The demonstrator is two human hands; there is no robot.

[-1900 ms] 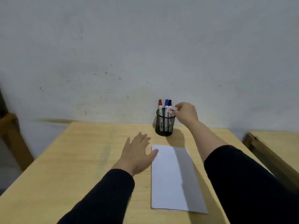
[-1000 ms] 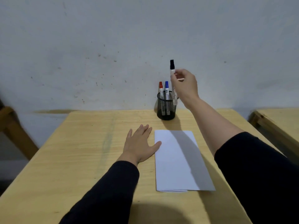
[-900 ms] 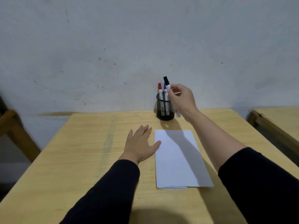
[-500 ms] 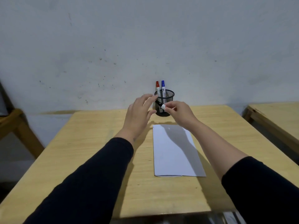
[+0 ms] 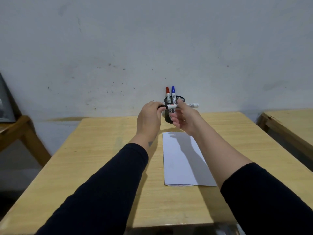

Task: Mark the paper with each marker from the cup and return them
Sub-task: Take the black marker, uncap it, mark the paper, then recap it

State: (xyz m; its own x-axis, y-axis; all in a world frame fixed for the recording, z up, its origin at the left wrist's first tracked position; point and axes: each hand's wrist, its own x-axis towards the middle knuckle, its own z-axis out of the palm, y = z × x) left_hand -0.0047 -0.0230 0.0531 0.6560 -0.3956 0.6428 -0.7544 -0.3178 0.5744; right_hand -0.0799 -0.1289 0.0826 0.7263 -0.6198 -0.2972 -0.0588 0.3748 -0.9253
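Paper [image 5: 183,160], a white sheet on the wooden table [image 5: 101,158], lies below and just nearer me than both my raised hands, long axis running away from me, no mark visible on it. Beyond my hands stands the black mesh cup [image 5: 179,100], holding a red marker [image 5: 167,93] and a blue marker [image 5: 173,92] upright. My left hand [image 5: 149,118] is closed, fingertips pinching the black cap end of the black marker [image 5: 172,106]. My right hand [image 5: 184,118] grips the white barrel, whose tail juts out to its right. Marker axis lies level, left to right between my hands. Uncapping, I judge, calls for pulling the hands apart along that axis.
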